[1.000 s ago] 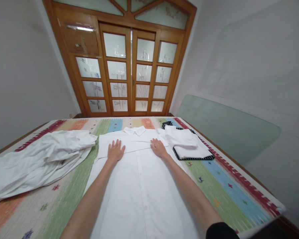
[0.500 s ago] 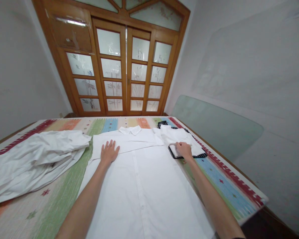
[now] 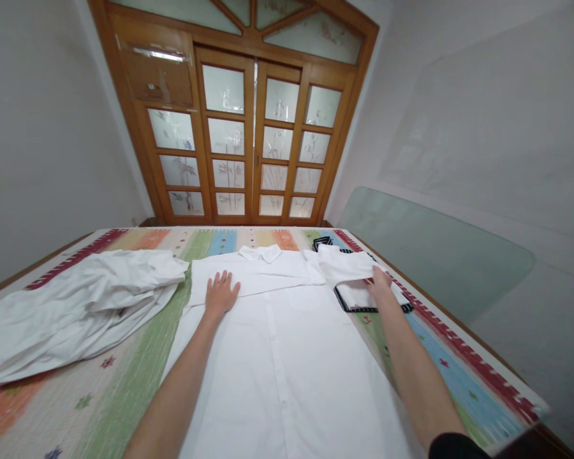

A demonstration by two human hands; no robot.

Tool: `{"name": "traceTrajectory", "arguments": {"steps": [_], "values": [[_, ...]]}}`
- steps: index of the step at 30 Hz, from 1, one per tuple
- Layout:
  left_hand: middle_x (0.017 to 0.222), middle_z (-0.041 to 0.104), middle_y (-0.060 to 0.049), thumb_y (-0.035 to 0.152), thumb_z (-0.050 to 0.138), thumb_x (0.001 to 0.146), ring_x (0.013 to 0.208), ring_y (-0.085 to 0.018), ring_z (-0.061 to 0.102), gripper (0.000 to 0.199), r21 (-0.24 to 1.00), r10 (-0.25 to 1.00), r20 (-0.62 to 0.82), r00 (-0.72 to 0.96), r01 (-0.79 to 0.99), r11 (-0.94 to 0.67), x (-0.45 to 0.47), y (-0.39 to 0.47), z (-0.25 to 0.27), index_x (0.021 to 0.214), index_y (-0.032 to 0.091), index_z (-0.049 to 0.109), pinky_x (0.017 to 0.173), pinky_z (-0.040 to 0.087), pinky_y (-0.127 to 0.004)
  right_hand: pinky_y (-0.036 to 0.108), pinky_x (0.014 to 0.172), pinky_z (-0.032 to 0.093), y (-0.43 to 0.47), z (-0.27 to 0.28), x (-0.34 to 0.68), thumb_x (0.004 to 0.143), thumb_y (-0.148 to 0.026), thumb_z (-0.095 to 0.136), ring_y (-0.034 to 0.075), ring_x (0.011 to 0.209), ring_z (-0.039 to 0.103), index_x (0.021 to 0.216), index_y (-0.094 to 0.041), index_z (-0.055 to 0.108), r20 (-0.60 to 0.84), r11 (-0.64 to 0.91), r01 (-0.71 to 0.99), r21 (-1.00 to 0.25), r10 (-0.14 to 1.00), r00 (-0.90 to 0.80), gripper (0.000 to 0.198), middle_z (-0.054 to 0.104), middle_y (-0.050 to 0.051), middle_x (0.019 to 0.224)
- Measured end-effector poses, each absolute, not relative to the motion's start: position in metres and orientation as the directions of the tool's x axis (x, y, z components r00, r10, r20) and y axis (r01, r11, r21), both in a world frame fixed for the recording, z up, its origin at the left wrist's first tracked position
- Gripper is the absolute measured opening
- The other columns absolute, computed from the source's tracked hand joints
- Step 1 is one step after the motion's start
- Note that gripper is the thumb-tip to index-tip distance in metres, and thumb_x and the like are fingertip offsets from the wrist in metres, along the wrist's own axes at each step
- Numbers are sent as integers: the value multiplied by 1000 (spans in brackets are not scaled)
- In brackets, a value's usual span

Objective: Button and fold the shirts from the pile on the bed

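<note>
A white button-up shirt (image 3: 310, 344) lies spread on the table, its collar at the far end. One sleeve is laid across its chest. My left hand (image 3: 221, 294) rests flat on that sleeve, fingers stretched out. Off to the right, my right hand (image 3: 381, 280) pinches the edge of the shirt's other sleeve (image 3: 347, 262), which is partly raised. Under and beside this sleeve lies a white item with black striped edging (image 3: 349, 305), partly covered. The right fingertips are partly hidden.
A crumpled white garment (image 3: 90, 306) lies at the left on the patterned tablecloth (image 3: 138, 357). Beyond the far table edge stands a wooden door with glass panes (image 3: 253, 146). A pale green glass panel (image 3: 425, 248) is at the right wall.
My right hand has moved outward to the right, pulling the sleeve's edge along and lifting it. The left hand stays flat on the shirt. The camera view has shifted slightly.
</note>
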State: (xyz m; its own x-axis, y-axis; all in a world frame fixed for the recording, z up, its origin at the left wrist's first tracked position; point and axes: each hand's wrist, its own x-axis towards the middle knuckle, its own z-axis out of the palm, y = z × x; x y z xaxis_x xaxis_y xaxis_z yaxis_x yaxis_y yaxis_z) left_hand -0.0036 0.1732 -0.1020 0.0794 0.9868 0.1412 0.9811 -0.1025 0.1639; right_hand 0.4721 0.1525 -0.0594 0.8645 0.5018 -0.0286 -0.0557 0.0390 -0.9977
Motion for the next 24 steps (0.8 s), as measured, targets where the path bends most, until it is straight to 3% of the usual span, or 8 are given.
{"name": "traceTrajectory", "arguments": {"steps": [3, 5, 9, 12, 15, 17, 24], "values": [[153, 35, -12, 44, 29, 96, 144, -30, 25, 60, 164, 986, 154, 70, 982, -95, -2, 172, -101, 145, 12, 40, 118, 19, -48, 37, 82, 51, 170, -36, 460, 81, -22, 49, 24, 92, 62, 85, -17, 60, 108, -110, 148, -983, 308, 945, 13, 65, 9, 86], [153, 36, -12, 43, 30, 96, 144, -30, 25, 59, 167, 984, 164, 64, 982, -92, -1, 171, -101, 144, 12, 41, 117, 19, -49, 40, 91, 46, 182, -20, 438, 84, -24, 47, 28, 100, 59, 83, -14, 62, 257, -109, 302, -947, 302, 918, 19, 64, 15, 92], [152, 37, -13, 42, 32, 96, 143, -31, 27, 57, 183, 982, 180, 65, 978, -98, -2, 172, -103, 143, 12, 43, 117, 21, -50, 41, 92, 42, 196, -9, 364, 90, -26, 40, 28, 99, 56, 86, -11, 65, 624, -27, 683, -729, 384, 681, 29, 59, 18, 100], [150, 40, -13, 40, 34, 95, 142, -31, 30, 55, 194, 976, 208, 70, 975, -112, -4, 173, -105, 142, 13, 46, 116, 23, -50, 36, 90, 42, 188, -32, 302, 94, -23, 37, 23, 95, 54, 93, -15, 66, 768, 150, 873, -463, 560, 311, 31, 58, 14, 103], [150, 41, -13, 40, 36, 95, 142, -30, 31, 54, 202, 972, 224, 69, 973, -115, -6, 174, -107, 140, 14, 47, 116, 23, -49, 33, 90, 41, 173, -72, 257, 94, -19, 42, 21, 96, 53, 101, -19, 67, 666, 330, 923, -198, 736, -120, 26, 59, 11, 111], [149, 42, -13, 40, 36, 95, 142, -29, 31, 54, 209, 973, 217, 73, 971, -119, -8, 175, -108, 140, 14, 47, 116, 23, -48, 32, 91, 40, 165, -97, 240, 92, -17, 47, 21, 103, 52, 107, -22, 67, 557, 416, 899, -137, 783, -278, 25, 60, 10, 113], [148, 43, -14, 38, 37, 95, 142, -28, 32, 53, 226, 975, 208, 74, 966, -122, -16, 175, -108, 140, 13, 47, 116, 24, -47, 29, 89, 43, 163, -117, 229, 90, -21, 49, 20, 95, 55, 101, -20, 69, 488, 402, 885, -233, 836, -251, 22, 62, 9, 101]]}}
